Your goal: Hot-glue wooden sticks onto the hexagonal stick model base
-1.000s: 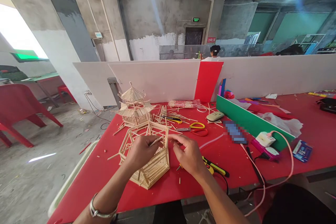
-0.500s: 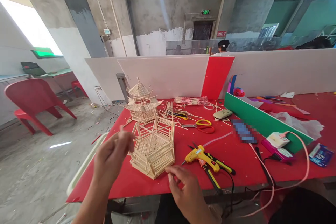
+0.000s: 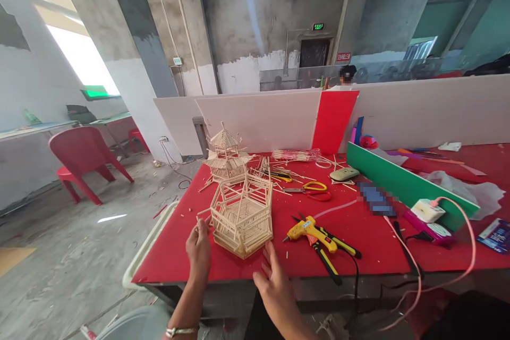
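Observation:
A hexagonal frame (image 3: 242, 223) of thin wooden sticks, with a slatted floor and low rail walls, stands near the table's front edge. My left hand (image 3: 198, 248) is at its left side, thumb and fingers closed against the wall; the exact contact is partly hidden. A loose-looking stick end (image 3: 203, 213) juts out just above those fingers. Low at the frame's front right corner, my right hand (image 3: 275, 284) has its fingers stretched and apart, the tips touching or nearly touching the base. Behind the frame stands a pagoda-shaped stick model (image 3: 225, 154) with tiered roofs.
Right of the frame lie a yellow glue gun (image 3: 313, 232), black-and-yellow pliers (image 3: 329, 268) and scissors (image 3: 308, 190). Loose sticks (image 3: 297, 172) are scattered behind. A green board (image 3: 410, 178), a phone (image 3: 375, 199) and a power strip (image 3: 432, 229) with cables lie further right.
My left hand has come down from its raised position to the frame's left side. My right hand's fingers have straightened toward the base. The whole view has shifted slightly.

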`<state>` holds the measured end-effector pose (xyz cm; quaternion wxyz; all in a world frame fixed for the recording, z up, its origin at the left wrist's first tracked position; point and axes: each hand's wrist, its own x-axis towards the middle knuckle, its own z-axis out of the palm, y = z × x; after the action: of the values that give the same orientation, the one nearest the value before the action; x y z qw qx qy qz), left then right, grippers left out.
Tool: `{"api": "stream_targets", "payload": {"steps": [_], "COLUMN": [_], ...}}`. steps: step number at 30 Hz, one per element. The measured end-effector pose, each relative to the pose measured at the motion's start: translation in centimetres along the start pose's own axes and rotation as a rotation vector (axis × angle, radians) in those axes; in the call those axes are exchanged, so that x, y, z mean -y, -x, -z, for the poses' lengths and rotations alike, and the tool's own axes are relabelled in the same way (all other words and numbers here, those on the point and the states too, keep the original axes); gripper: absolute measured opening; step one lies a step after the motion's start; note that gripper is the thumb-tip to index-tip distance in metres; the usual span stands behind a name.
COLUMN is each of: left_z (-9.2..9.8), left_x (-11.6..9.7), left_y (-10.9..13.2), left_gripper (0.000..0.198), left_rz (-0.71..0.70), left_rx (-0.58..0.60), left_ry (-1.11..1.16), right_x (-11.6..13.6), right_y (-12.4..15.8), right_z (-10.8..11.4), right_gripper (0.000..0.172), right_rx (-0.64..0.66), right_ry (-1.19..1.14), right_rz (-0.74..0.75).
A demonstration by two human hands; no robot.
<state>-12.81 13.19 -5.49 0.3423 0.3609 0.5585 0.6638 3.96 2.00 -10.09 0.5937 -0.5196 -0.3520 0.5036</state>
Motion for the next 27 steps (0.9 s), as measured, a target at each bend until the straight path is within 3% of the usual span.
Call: {"api": "stream_targets", "payload": {"steps": [10, 20, 25, 27], "left_z": [1.0, 3.3, 4.7, 4.9], "left_x": [-1.4, -2.5, -4.8, -6.2], "left_y": [2.5, 10.4, 11.8, 12.1], "left_gripper": [0.052, 0.053, 0.060, 0.056], "left_rz": [0.182, 0.222, 0.175, 0.137], "left_rx": [-0.015, 0.117, -0.115, -0.052], "left_ry": [0.152, 0.139, 0.100, 0.120], "right_x": [0.0, -0.5, -0.1, 0.2], "right_y": [-2.8, -5.0, -5.3, -5.4], "right_z": [0.2, 1.1, 1.1, 1.1], "right_gripper": [0.080, 0.085, 0.079, 0.076], "right_rx": [-0.005, -0.004, 0.010, 0.002], "right_ry": [-0.082, -0.098, -0.094, -0.084], "right_rz": [0.030, 0.127, 0.166, 0.167]}}
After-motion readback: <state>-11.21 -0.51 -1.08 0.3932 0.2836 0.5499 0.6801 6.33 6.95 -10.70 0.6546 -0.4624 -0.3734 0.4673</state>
